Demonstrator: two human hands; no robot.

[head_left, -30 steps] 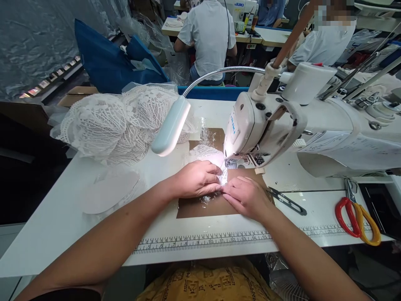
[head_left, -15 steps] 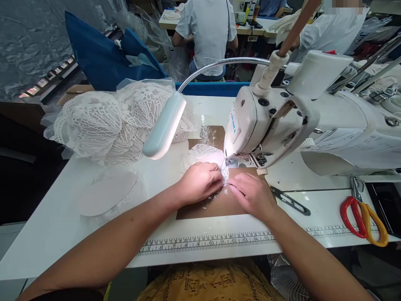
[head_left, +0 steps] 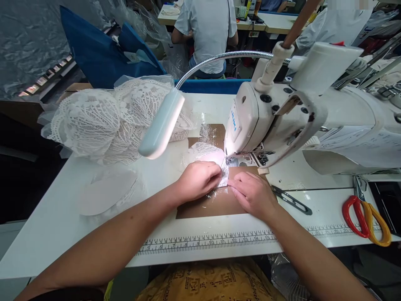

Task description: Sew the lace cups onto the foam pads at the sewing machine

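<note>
A white lace piece (head_left: 205,151) lies at the needle of the white sewing machine (head_left: 247,121), over brown board (head_left: 213,205) taped to the table. My left hand (head_left: 200,179) is closed at the near edge of the lace, its fingertips curled onto it. Just to the right, my right hand (head_left: 252,192) pinches the lace's near corner between thumb and forefinger. Both hands rest low in front of the presser foot, a small gap between them. The part of the lace under my left fingers is hidden.
A lamp head (head_left: 163,123) on a bent neck hangs over the left side. Piled lace cups (head_left: 90,117) and a pale oval pad (head_left: 108,194) lie left. A dark slotted blade (head_left: 291,200) and scissors (head_left: 365,215) lie right. A ruler strip (head_left: 200,242) runs along the front. A person (head_left: 206,33) sits beyond.
My left hand has shifted slightly left and up from the lace's corner, showing more of its near edge. My right hand keeps its pinch. The view has moved a little.
</note>
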